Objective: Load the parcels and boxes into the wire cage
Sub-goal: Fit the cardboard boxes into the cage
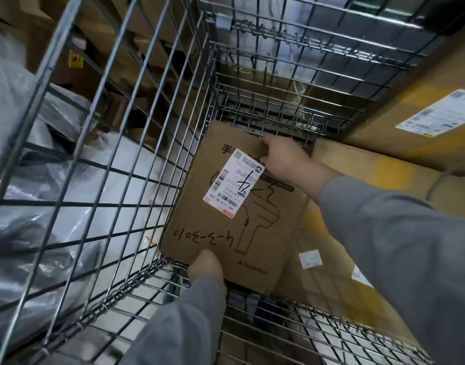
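Note:
A brown cardboard box (200,227) with a white shipping label and the handwritten mark "4-3-301" lies low inside the wire cage (136,143), against its left mesh wall. My left hand (206,267) grips the box's near edge. My right hand (284,159) holds its far edge, fingers curled over the top rim. Both arms wear grey sleeves and reach down into the cage.
Larger yellow-brown boxes (371,175) with white labels fill the cage's right side and sit under the held box. Outside the left mesh lie grey plastic-wrapped parcels (21,159) and stacked cartons (115,48). The cage's near mesh wall (305,335) runs below my arms.

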